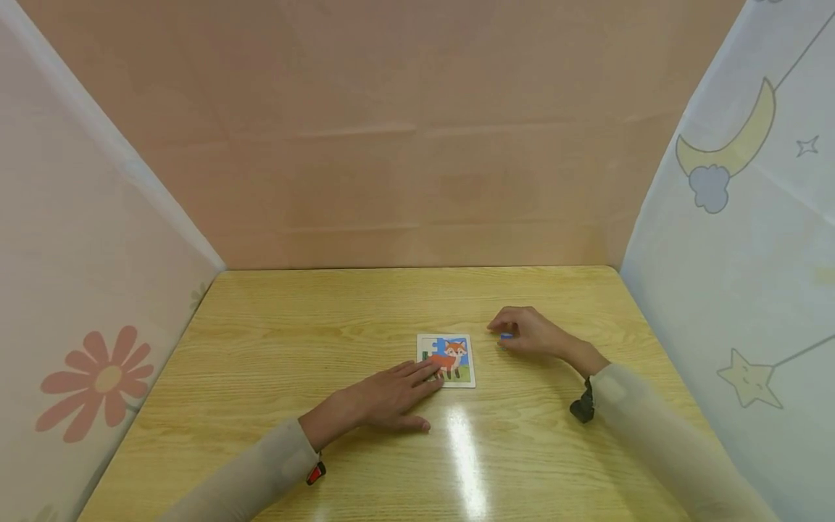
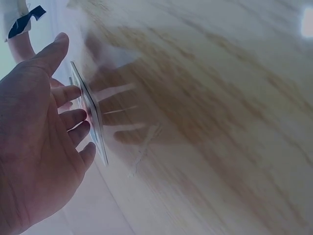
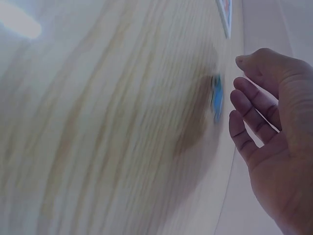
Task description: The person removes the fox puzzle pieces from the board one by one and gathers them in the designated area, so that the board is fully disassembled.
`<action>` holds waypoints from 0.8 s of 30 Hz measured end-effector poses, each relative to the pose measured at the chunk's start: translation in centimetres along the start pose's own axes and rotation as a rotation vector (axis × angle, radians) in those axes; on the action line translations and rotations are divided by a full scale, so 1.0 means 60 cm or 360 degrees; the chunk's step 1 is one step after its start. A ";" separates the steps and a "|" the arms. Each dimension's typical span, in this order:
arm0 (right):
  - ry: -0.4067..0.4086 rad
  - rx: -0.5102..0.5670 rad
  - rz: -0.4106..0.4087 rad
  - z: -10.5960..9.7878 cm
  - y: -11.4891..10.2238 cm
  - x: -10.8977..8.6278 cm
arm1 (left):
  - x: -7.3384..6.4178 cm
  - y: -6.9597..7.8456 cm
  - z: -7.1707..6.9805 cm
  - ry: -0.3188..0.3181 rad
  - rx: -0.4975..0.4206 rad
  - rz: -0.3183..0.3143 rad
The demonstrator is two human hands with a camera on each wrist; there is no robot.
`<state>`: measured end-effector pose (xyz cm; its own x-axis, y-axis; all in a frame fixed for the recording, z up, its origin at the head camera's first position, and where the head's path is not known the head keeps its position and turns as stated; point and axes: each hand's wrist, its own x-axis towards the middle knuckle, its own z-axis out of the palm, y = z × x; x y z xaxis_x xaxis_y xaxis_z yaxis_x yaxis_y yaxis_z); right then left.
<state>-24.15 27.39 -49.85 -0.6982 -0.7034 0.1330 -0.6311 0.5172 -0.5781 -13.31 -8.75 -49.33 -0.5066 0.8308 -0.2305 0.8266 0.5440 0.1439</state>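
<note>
A small square jigsaw puzzle point(image 1: 462, 355) with a fox picture and a white frame lies flat on the table. Its upper left part shows bare pale board with a piece outline. My left hand point(image 1: 399, 395) rests its fingertips on the puzzle's lower left part, fingers straight, covering some of the picture. To the right of the puzzle, a blue puzzle piece point(image 3: 217, 99) lies on the tabletop. My right hand point(image 1: 530, 332) hovers close over that piece with loosely bent fingers and nothing between them. In the head view the hand partly hides the piece.
The wooden table point(image 1: 313, 312) reaches back to a plain peach cloth wall point(image 1: 417, 159). Patterned cloth walls stand at both sides, with a flower point(image 1: 104, 380) on the left and a moon point(image 1: 737, 145) on the right. Light glares on the tabletop near the puzzle.
</note>
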 end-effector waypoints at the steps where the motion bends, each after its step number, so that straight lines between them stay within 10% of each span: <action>1: -0.0008 0.0011 -0.0005 0.002 -0.003 0.005 | 0.000 0.000 0.000 0.0007 0.0007 0.0001; 24: -0.0183 0.0008 -0.0183 0.039 -0.050 0.099 | 0.018 0.004 0.009 0.0107 0.0054 0.0076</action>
<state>-25.61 20.50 -49.22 -0.5781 -0.8091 0.1059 -0.7029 0.4278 -0.5682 -13.53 -7.80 -50.04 -0.4810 0.8622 -0.1588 0.8573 0.5005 0.1203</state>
